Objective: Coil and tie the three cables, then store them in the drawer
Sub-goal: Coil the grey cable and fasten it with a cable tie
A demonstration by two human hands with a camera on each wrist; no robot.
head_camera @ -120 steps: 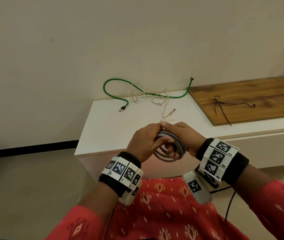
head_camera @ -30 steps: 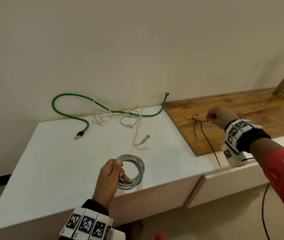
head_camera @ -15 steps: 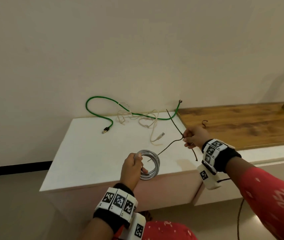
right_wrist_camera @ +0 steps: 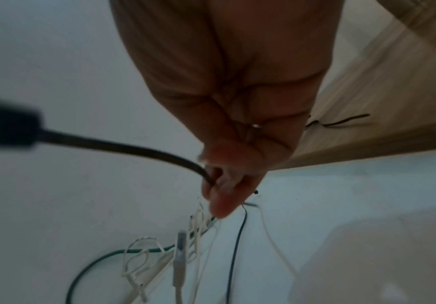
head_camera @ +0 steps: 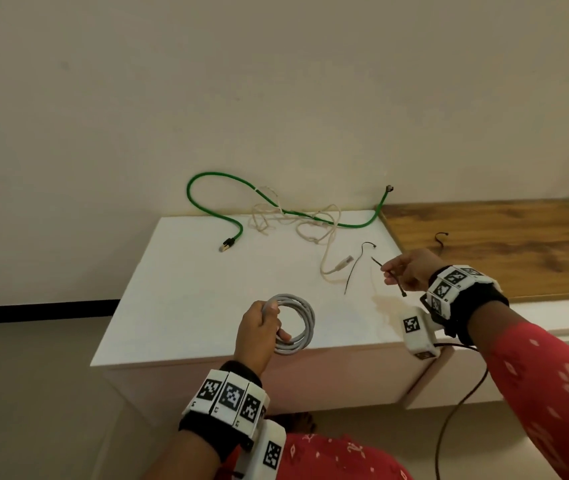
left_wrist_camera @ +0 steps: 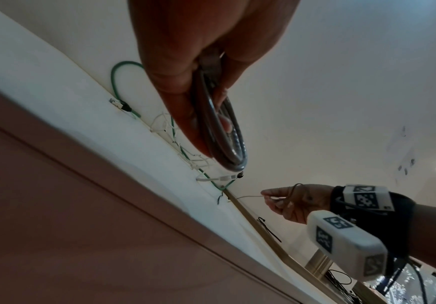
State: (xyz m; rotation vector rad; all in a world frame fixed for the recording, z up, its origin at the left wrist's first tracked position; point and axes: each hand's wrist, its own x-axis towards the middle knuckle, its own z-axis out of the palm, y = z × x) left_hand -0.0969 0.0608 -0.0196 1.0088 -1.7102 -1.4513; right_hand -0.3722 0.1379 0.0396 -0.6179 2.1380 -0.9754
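My left hand (head_camera: 272, 327) grips a coiled grey cable (head_camera: 302, 323) just above the front of the white cabinet top (head_camera: 189, 289); the left wrist view shows the fingers (left_wrist_camera: 185, 107) curled round the coil (left_wrist_camera: 227, 148). To the right, my right hand (head_camera: 388, 271) pinches a black tie (head_camera: 399, 285), whose square head shows in the right wrist view (right_wrist_camera: 9, 127). A second thin black tie (head_camera: 354, 271) lies on the white top. A loose green cable (head_camera: 206, 202) and a tangled cream cable (head_camera: 310, 230) lie at the back.
A wooden top (head_camera: 518, 244) adjoins the cabinet on the right, with one more black tie (head_camera: 440, 237) on it. The wall stands right behind the cables. Below the hands is the cabinet's front face (head_camera: 345, 375). The floor lies to the left.
Four seconds ago both hands held the grey coil. Since then my right hand reached to the wooden top, took a black tie and brought it left over the white top; another tie now lies there.
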